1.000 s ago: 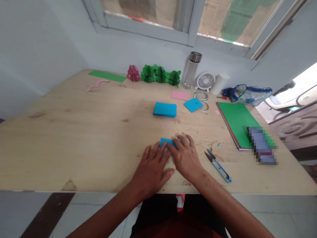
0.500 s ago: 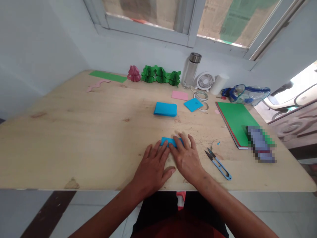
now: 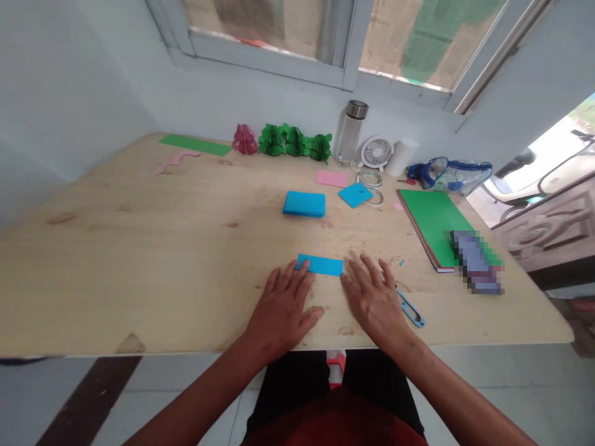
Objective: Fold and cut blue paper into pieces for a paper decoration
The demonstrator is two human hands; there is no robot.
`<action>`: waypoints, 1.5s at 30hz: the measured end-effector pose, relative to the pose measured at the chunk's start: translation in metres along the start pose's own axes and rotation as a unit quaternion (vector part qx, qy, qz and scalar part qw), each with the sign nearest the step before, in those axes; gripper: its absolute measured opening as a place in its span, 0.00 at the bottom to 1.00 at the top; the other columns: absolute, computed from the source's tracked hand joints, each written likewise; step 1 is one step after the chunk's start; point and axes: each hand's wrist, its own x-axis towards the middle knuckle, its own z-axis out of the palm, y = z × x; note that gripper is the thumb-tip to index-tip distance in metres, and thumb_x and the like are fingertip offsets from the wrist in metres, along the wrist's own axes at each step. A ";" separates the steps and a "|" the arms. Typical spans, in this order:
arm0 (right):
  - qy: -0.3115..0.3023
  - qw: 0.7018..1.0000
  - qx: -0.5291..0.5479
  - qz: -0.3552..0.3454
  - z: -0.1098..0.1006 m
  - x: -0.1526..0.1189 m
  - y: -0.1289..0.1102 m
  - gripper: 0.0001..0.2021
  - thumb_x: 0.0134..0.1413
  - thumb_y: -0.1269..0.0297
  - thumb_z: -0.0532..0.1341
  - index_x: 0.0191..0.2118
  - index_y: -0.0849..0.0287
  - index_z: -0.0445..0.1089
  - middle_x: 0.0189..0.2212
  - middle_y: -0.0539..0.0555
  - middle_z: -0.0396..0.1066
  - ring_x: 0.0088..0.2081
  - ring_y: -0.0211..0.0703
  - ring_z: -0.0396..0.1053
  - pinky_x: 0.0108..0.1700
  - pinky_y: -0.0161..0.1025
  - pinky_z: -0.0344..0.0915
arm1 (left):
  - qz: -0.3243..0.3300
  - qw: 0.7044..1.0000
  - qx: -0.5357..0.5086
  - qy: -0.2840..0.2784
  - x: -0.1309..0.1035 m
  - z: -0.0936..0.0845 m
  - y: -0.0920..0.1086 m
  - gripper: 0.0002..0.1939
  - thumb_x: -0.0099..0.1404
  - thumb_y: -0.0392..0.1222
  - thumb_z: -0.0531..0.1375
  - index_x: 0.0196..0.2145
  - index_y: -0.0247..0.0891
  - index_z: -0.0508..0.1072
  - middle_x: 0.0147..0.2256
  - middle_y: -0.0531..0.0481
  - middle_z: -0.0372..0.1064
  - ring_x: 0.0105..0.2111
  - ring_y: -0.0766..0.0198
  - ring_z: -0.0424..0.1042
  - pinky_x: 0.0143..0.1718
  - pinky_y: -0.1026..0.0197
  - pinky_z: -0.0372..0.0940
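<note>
A narrow strip of blue paper lies flat near the front edge of the table. My left hand is open, palm down, with its fingertips on the strip's left end. At the strip's right end, my right hand rests open with fingers spread, its index finger at or beside the corner. Partly covered by that hand are blue thread snips. Beyond the strip sits a stack of blue paper.
Behind are a blue square, pink paper, tape rolls, a glass bottle, a small fan and green paper decorations. A green notebook with a blurred object lies right.
My right hand has slid right along the blue strip to its end, uncovering most of it, and now partly covers the snips. My left hand stays on the left end. The view has shifted slightly.
</note>
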 end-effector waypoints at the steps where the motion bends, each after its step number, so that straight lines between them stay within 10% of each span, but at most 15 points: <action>1: 0.000 1.000 0.001 0.001 0.000 -0.001 0.001 0.15 0.59 0.70 0.59 0.52 0.59 0.69 0.58 0.60 0.65 0.63 0.60 0.52 0.63 0.61 0.43 | 0.003 1.000 0.005 -0.001 0.000 0.000 0.000 0.31 0.66 0.53 0.55 0.61 0.31 0.61 0.63 0.36 0.56 0.63 0.41 0.52 0.60 0.38 0.51; 26: 0.007 0.997 0.074 0.005 0.007 0.013 -0.023 0.17 0.64 0.64 0.54 0.55 0.61 0.69 0.55 0.59 0.69 0.58 0.56 0.59 0.63 0.60 0.45 | -0.045 0.995 0.081 0.022 -0.009 -0.007 -0.020 0.29 0.67 0.56 0.51 0.60 0.37 0.64 0.61 0.38 0.60 0.65 0.42 0.49 0.62 0.33 0.39; 32: 0.035 0.996 0.078 0.000 0.012 0.011 -0.023 0.17 0.63 0.64 0.55 0.54 0.61 0.69 0.54 0.59 0.70 0.56 0.56 0.61 0.63 0.59 0.46 | -0.038 0.996 0.075 0.041 -0.005 -0.011 -0.023 0.26 0.68 0.48 0.51 0.61 0.37 0.63 0.62 0.39 0.58 0.64 0.44 0.52 0.60 0.38 0.49; 45: 0.108 0.989 0.099 0.001 0.015 0.022 -0.017 0.13 0.61 0.68 0.56 0.49 0.58 0.71 0.44 0.57 0.75 0.53 0.52 0.65 0.62 0.55 0.47 | 0.134 0.984 0.118 -0.020 0.051 -0.016 -0.038 0.10 0.62 0.25 0.52 0.30 0.30 0.72 0.29 0.40 0.71 0.30 0.56 0.71 0.30 0.56 0.65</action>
